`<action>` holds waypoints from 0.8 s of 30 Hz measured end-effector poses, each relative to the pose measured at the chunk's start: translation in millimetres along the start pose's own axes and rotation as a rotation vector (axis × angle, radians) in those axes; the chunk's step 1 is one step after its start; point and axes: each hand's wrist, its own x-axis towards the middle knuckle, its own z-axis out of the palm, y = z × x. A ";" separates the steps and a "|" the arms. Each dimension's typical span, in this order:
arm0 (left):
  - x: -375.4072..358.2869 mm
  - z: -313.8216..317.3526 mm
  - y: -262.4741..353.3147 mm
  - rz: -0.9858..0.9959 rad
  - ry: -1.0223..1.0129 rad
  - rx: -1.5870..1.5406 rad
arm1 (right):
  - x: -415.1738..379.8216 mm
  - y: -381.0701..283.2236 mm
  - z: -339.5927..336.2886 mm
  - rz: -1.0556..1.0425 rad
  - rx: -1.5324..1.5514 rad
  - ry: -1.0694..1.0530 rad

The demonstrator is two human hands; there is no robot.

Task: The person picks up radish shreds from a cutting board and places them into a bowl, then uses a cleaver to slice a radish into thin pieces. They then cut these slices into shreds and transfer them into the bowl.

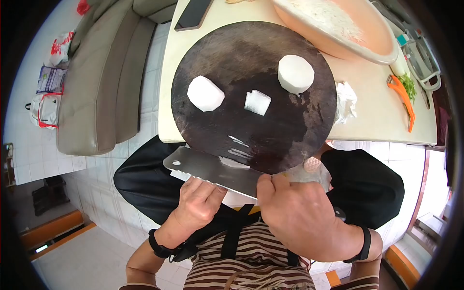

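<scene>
My right hand point(302, 215) grips the handle of a steel cleaver point(208, 166); the handle is hidden in my fist. The blade lies flat over the near edge of a round dark cutting board point(290, 130). My left hand point(198, 200) rests its fingertips against the blade's near side and holds nothing. A thin white slice point(234, 163) sticks to the blade. Two more thin slices point(239, 147) lie on the board just beyond it. Further back on the board are two thick white radish chunks point(205, 93) point(296, 73) and a small cut piece point(257, 102).
The board overhangs a cream table point(372, 121). On the table are a peach bowl point(382, 48) of shredded white vegetable, an orange peeler point(403, 96), a crumpled tissue point(345, 101), a white tool point(425, 63) and a dark phone point(193, 14). A grey sofa point(96, 82) and bags point(48, 92) are at left.
</scene>
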 end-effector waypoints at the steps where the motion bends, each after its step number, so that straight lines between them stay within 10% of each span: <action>1: 2.0 -0.6 1.0 0.005 0.002 0.002 | 1.2 2.2 0.8 0.002 0.053 0.012; 24: -3.8 5.7 11.8 -0.087 0.046 0.037 | -19.6 20.6 -10.6 0.005 0.277 -0.002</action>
